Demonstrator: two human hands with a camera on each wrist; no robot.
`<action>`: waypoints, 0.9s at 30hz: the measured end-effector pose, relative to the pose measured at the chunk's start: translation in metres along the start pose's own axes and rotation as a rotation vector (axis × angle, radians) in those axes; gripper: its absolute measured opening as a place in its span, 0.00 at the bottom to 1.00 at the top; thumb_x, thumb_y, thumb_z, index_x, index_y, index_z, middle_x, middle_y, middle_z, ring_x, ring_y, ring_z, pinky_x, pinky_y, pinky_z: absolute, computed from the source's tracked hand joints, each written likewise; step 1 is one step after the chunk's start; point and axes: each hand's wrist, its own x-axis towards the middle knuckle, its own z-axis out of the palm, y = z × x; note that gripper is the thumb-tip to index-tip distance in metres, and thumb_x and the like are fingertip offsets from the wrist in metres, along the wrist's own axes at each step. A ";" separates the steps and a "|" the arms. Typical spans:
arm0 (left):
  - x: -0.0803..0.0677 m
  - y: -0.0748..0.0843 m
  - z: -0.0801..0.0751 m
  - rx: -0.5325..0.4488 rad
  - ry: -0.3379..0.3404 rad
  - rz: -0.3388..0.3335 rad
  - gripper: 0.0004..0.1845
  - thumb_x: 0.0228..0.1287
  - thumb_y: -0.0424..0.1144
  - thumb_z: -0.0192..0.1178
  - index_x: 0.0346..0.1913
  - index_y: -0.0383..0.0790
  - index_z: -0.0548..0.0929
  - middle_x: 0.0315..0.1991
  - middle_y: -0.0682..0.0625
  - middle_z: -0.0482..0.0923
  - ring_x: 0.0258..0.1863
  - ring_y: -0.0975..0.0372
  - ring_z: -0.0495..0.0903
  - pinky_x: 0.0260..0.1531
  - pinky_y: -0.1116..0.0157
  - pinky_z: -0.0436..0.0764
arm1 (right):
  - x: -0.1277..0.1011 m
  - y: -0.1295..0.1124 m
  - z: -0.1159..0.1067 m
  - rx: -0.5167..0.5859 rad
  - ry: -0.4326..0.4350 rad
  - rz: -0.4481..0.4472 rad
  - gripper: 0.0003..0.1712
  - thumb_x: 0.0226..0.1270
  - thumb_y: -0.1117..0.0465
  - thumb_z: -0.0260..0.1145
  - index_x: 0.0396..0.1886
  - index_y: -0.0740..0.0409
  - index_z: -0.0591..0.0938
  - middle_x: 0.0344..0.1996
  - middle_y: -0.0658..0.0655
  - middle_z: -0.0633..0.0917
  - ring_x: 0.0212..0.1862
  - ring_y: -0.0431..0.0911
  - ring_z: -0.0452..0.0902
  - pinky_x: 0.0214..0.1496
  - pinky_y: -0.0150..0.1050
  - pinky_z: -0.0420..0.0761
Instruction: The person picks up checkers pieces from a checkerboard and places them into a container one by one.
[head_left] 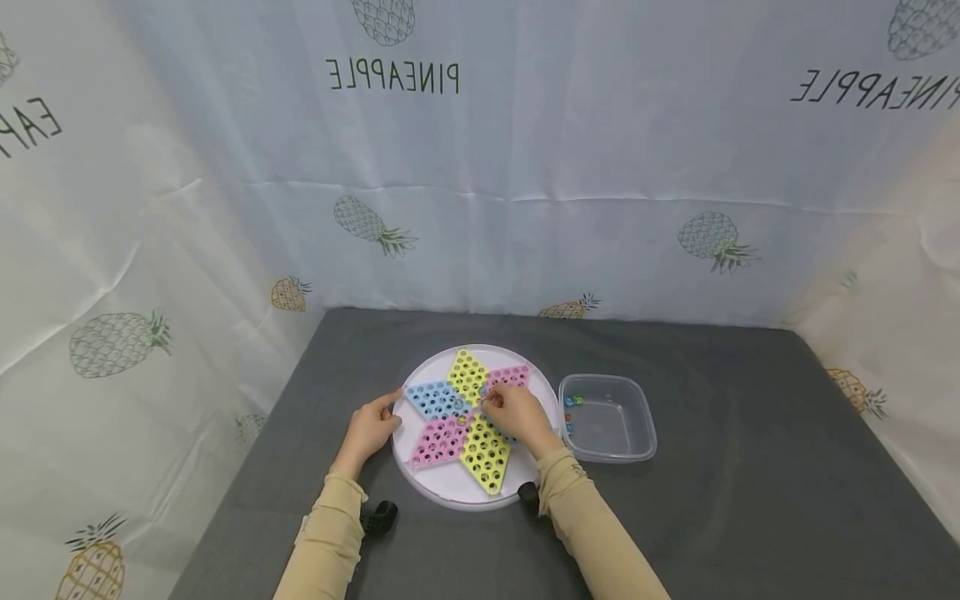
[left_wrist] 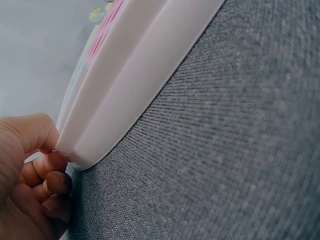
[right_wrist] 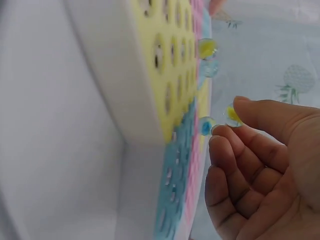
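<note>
1. One round white board point(head_left: 450, 492) lies on the grey table.
2. Its star pattern shows five coloured diamond panels in the head view: two yellow, at 12 o'clock point(head_left: 468, 375) and 5 o'clock point(head_left: 486, 454); two pink, at 2 o'clock point(head_left: 512, 377) and 7 o'clock point(head_left: 439, 442); one blue point(head_left: 437, 400) at 10 o'clock. The right hand covers whatever lies at 4 o'clock.
3. One clear plastic tub point(head_left: 609, 418) stands at 3 o'clock of the board.
4. A few small marbles point(head_left: 573, 402) sit in the tub; too small to count exactly.
5. Four marbles show in the right wrist view: three on the board, one yellow marble point(right_wrist: 232, 115) at the fingertips.
6. Two hands: left hand point(head_left: 371, 429), right hand point(head_left: 519, 414).
</note>
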 end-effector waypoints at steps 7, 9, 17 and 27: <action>0.000 0.000 0.001 0.001 0.006 0.001 0.27 0.54 0.32 0.54 0.61 0.36 0.74 0.17 0.52 0.61 0.16 0.64 0.59 0.18 0.68 0.61 | -0.003 -0.005 -0.008 0.036 0.034 -0.015 0.12 0.60 0.52 0.64 0.37 0.54 0.82 0.28 0.50 0.81 0.29 0.41 0.72 0.34 0.35 0.72; 0.000 0.000 0.001 0.003 0.010 0.003 0.27 0.54 0.32 0.54 0.61 0.36 0.74 0.17 0.53 0.61 0.16 0.64 0.59 0.18 0.68 0.61 | -0.004 -0.007 -0.009 0.045 0.041 -0.021 0.12 0.60 0.52 0.64 0.38 0.54 0.82 0.30 0.50 0.81 0.32 0.40 0.74 0.36 0.35 0.74; 0.001 -0.002 0.002 -0.007 0.001 -0.015 0.27 0.55 0.33 0.54 0.61 0.37 0.74 0.17 0.53 0.61 0.17 0.64 0.59 0.18 0.68 0.61 | -0.010 -0.012 -0.018 0.082 0.079 -0.017 0.13 0.59 0.51 0.64 0.40 0.53 0.83 0.30 0.49 0.82 0.33 0.41 0.74 0.37 0.35 0.74; 0.002 -0.004 0.001 -0.029 -0.003 -0.030 0.27 0.56 0.33 0.55 0.61 0.38 0.74 0.17 0.52 0.61 0.17 0.63 0.60 0.19 0.67 0.61 | -0.019 -0.009 -0.027 0.084 0.177 -0.037 0.14 0.58 0.51 0.66 0.39 0.53 0.83 0.28 0.50 0.82 0.29 0.39 0.72 0.31 0.33 0.72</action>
